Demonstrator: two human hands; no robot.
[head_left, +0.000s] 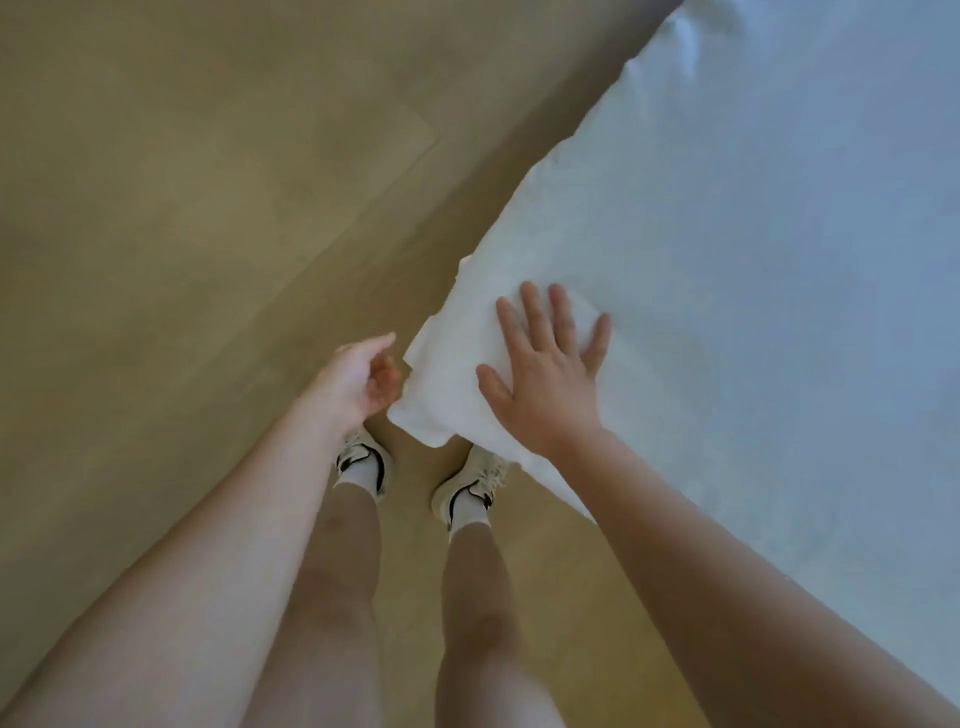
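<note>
- Tan wood-plank floor (182, 234) filled the left half of the head view; the white bed cover (779, 260) filled the right, running diagonally from top right toward the person's feet.
- Near corner (441, 395) of the bed cover stuck out past the bed edge, rumpled and slightly lifted, above the feet.
- Right hand (545, 374) lay flat on top of that corner, palm down, fingers straight and spread, pressing the fabric. No grasp.
- Left hand (358, 384) sat just beside the corner's left edge, palm turned toward the fabric, fingers loosely curled, thumb out.
- Cannot tell whether the left fingertips touched or pinched the edge; frame was soft there.
- Person stood at the corner, bare legs, white socks, light sneakers (363, 462) with dark trim on the floor, right one partly under the overhanging fabric.
</note>
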